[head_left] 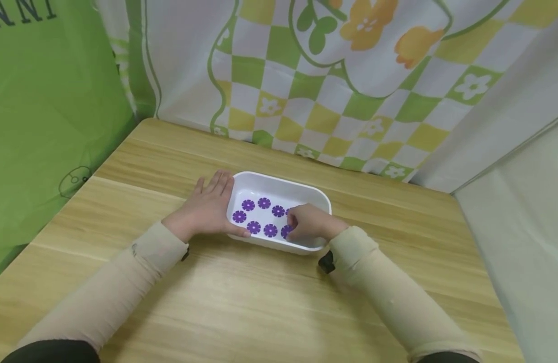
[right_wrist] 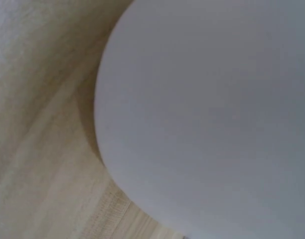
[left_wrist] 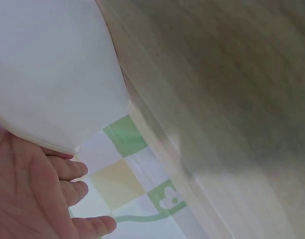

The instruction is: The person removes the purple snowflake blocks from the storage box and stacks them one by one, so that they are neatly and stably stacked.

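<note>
A white rectangular tray (head_left: 283, 185) with rounded corners stands on the table. Several purple notched, flower-like discs (head_left: 253, 227) lie on its floor in two rough rows. My left hand (head_left: 208, 212) rests against the tray's left end, its fingers straight and its thumb along the near rim. In the left wrist view, the palm and fingers (left_wrist: 73, 191) show beside the tray's outer wall (left_wrist: 58, 74). My right hand (head_left: 311, 222) reaches into the tray's right part with curled fingers, right at a partly covered disc. I cannot tell whether it holds one. The tray's outer wall (right_wrist: 202, 114) fills most of the right wrist view.
The wooden table (head_left: 260, 302) extends around the tray. Behind its far edge hangs a checked, flowered curtain (head_left: 315, 101). Green cloth (head_left: 47, 126) hangs at the left, and a pale panel (head_left: 519, 212) borders the right. A thin dark wire (head_left: 72, 176) shows by the left edge.
</note>
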`<state>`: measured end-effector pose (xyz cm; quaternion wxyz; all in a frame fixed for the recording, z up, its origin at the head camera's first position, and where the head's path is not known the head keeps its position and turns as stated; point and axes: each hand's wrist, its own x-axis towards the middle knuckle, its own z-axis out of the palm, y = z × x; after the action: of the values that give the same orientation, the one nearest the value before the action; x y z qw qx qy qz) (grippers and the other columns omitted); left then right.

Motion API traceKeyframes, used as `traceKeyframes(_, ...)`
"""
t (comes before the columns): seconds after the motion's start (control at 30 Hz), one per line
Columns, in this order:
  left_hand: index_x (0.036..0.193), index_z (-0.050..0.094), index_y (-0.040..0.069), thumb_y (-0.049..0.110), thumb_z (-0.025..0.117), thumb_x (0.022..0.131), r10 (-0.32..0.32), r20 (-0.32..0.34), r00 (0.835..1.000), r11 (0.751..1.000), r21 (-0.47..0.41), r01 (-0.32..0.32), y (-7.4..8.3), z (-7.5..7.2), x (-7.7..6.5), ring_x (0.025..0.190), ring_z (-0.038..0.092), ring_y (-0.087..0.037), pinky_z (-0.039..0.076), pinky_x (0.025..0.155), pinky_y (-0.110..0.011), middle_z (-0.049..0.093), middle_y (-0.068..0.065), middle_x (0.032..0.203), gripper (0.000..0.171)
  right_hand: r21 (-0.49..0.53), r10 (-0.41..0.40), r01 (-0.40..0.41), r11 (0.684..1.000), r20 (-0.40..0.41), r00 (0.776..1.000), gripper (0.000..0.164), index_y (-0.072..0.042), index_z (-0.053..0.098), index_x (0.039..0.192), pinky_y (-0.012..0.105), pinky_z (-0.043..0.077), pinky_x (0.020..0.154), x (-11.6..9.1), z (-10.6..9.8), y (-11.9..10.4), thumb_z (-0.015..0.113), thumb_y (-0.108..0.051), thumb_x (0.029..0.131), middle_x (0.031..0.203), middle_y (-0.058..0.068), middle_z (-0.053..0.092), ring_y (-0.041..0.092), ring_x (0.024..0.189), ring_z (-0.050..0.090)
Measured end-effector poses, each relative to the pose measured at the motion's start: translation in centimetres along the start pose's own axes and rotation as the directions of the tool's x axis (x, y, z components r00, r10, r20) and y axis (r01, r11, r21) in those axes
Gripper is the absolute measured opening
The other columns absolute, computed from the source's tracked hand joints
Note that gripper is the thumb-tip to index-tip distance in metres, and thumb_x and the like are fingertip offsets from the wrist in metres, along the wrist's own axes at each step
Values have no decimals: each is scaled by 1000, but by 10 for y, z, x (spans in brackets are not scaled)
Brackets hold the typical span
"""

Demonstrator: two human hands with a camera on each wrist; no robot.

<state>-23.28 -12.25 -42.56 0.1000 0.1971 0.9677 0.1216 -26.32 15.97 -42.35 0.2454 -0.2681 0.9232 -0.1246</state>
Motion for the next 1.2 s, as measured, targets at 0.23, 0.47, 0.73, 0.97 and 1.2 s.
traceKeyframes(0.23, 161, 2, -7, 94, 63, 66, 7, 10, 1000, 1000, 15, -7, 1, -1, 0, 156, -7, -39, -4, 123, -60, -2, -25, 169, 152, 10, -77, 77, 997, -42, 996, 14, -11, 63, 91, 33, 52, 81, -1, -1, 2, 77, -13, 89, 84, -1, 64, 15, 80, 58)
traceKeyframes(0.47, 161, 4, -8, 94, 62, 66, 14, 10, 1000, 999, 28, -14, 4, -4, -2, 156, -5, -40, -2, 123, -62, 0, -26, 169, 151, 36, -79, 82, 996, -74, 994, 7, -11, 68, 89, 36, 53, 89, -2, -1, 3, 71, -10, 95, 90, -1, 71, 14, 85, 63)
traceKeyframes(0.73, 161, 6, -8, 96, 60, 64, 16, 5, 1000, 999, 33, -16, 2, -3, -1, 156, -4, -41, -2, 123, -62, 1, -26, 169, 152, 194, -64, 81, 978, -93, 994, 3, -3, 71, 95, 25, 57, 72, -4, -5, 3, 69, -5, 96, 83, 0, 71, 9, 72, 64)
traceKeyframes(0.97, 160, 8, -9, 96, 62, 62, 17, -5, 1000, 999, 29, -17, 2, 0, 0, 156, -5, -42, -2, 122, -63, 4, -27, 168, 154, 238, -56, 84, 968, -125, 991, 11, 2, 75, 103, 24, 58, 68, -5, -5, 4, 66, -3, 97, 82, 1, 73, 9, 70, 66)
traceKeyframes(1.2, 160, 7, -9, 95, 63, 63, 15, -4, 1000, 999, 29, -15, 4, 0, 0, 156, -4, -42, -3, 122, -62, 4, -27, 168, 153, 224, -74, 100, 969, -123, 990, 15, 1, 74, 107, 24, 55, 65, -10, -10, 4, 62, -4, 99, 82, 0, 70, 11, 70, 62)
